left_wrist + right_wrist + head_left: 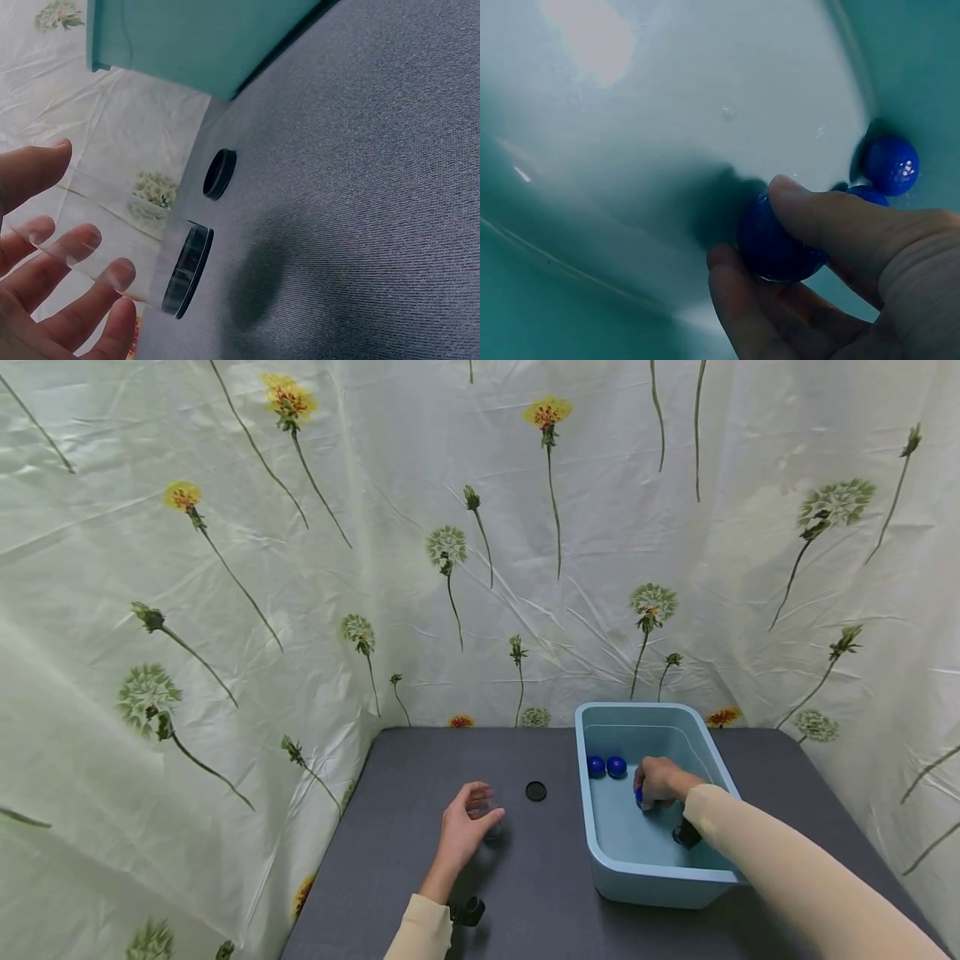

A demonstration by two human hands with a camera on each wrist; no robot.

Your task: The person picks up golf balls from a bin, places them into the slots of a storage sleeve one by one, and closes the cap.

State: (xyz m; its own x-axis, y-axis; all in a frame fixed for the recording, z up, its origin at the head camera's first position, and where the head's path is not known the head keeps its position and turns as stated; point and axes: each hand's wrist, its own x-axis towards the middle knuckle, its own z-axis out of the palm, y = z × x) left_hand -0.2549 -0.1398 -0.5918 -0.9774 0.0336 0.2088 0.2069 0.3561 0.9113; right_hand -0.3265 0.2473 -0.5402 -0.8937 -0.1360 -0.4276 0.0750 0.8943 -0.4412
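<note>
My left hand [463, 828] holds a clear cylindrical container [131, 251] with a black base. Its thumb is on one side of the see-through wall and the fingers are on the other. A round black lid [536, 791] lies on the dark table beyond that hand. Inside the light blue plastic bin [652, 890], my right hand [662, 779] pinches a shiny blue ball [778, 244] between thumb and fingers, low over the bin floor. Two more blue balls, one on the left [596, 767] and one beside it [617, 767], sit near the bin's left wall.
The dark grey table [420, 777] carries the bin on its right side. A white curtain [420, 485] printed with dandelions hangs behind and along the sides. The bin's raised walls surround my right hand. A black wrist camera [468, 912] sits under the left wrist.
</note>
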